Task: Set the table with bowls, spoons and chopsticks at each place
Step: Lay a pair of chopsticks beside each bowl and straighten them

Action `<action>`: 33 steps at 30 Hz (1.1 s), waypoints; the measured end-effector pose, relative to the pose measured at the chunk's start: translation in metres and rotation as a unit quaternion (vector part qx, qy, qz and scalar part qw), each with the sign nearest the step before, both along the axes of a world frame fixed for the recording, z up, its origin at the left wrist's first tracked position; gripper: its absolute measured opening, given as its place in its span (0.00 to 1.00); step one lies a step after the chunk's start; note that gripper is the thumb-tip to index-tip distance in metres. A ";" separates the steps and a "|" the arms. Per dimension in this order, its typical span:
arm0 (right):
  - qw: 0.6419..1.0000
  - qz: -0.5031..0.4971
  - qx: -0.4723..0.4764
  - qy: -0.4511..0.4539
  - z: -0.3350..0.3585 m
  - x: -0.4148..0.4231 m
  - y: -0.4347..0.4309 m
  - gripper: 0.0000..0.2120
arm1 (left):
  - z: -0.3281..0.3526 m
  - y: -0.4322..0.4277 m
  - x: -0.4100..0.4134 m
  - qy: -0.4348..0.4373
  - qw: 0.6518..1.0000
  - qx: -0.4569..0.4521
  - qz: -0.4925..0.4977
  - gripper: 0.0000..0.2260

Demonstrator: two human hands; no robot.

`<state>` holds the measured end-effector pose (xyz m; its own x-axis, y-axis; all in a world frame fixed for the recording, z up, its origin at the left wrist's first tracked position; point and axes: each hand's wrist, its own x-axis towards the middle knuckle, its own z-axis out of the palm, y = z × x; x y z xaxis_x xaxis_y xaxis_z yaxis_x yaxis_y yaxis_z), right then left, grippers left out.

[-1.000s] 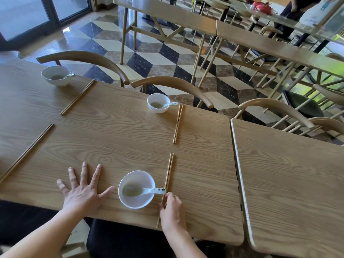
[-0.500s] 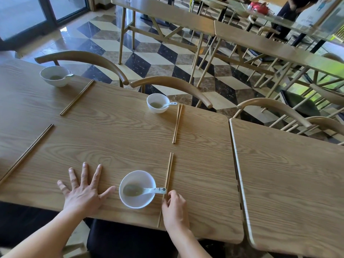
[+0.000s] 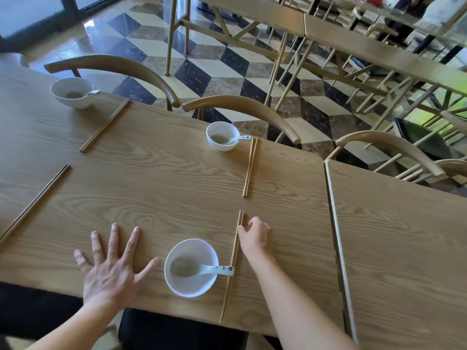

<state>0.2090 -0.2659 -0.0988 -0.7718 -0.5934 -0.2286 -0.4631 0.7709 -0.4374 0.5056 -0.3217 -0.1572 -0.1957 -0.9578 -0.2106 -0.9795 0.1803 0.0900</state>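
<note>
The floor (image 3: 227, 59) has a pattern of black, cream and brown marble tiles which looks like cubes, and it shines in the daylight. At far left a glass door (image 3: 38, 11) with a dark frame lets the light in. Two wooden tables stand close together: the near table (image 3: 151, 178) at left, the second table (image 3: 404, 236) at right. Curved wooden chair backs (image 3: 113, 66) stand along their far edge. Further away a long row of wooden tables (image 3: 353, 39) with slanted legs crosses the room, with more chairs (image 3: 417, 137) at right.

White bowls (image 3: 191, 267), tan wood-grain table (image 3: 151, 188), black, cream and brown checkered floor (image 3: 227, 64).
</note>
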 end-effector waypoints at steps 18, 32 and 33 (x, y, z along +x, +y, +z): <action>0.999 0.021 0.025 -0.005 -0.008 -0.001 -0.009 0.07 | -0.011 -0.001 0.001 -0.017 1.000 -0.025 -0.006 0.43; 1.000 0.018 0.013 -0.021 -0.011 0.001 -0.011 0.10 | -0.007 0.000 0.000 -0.006 1.000 -0.019 0.001 0.43; 1.000 0.016 0.012 -0.022 -0.011 0.001 -0.010 0.11 | -0.006 0.000 0.000 -0.007 1.000 -0.017 0.003 0.43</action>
